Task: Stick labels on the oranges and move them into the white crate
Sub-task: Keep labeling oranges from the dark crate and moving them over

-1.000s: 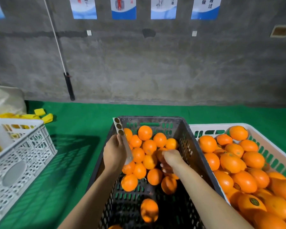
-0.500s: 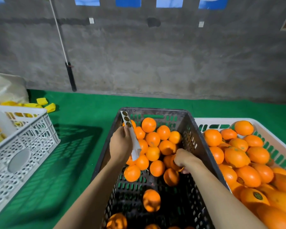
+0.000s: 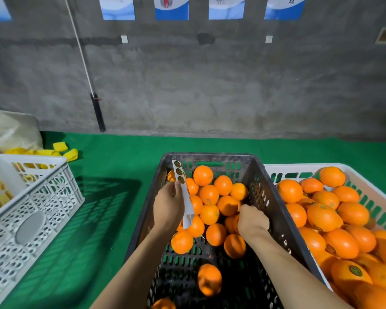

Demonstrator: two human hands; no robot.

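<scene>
Oranges [image 3: 210, 194] waiting to be done are heaped at the far end of the black crate [image 3: 210, 156], centre of view, w/ a few strays nearer on its floor. No stickers visible on these.

R hand [image 3: 253, 220] is down in the heap's right side, back of hand to the camera, fingers curled over an orange. Fingertips are hidden, so can't tell if it has a real grip or is only touching. L hand [image 3: 168, 204] hovers over the crate's left side, pinching a white label strip [image 3: 184, 192] roughly upright. Three dark round labels show at the strip's top end; the rest looks like bare backing.

White crate [image 3: 303, 167] stands right against the black one's right wall, well filled w/ finished oranges [image 3: 323, 217], several showing a sticker [image 3: 355, 270].

Step in hand, as I read it: picking the next orange, pre-labelling. Judging by the two piles, prob. past halfway.

Next move needs a firm hold on one fruit and a lift clear of its neighbours. Then bring it to the strip, peel a label off, press it on, and carry it over the shared wall. Neighbours may roll when one is pulled.

Further out: 2nd perforated crate [image 3: 31, 197] at left, green mat [image 3: 112, 197], concrete wall [image 3: 210, 85].
</scene>
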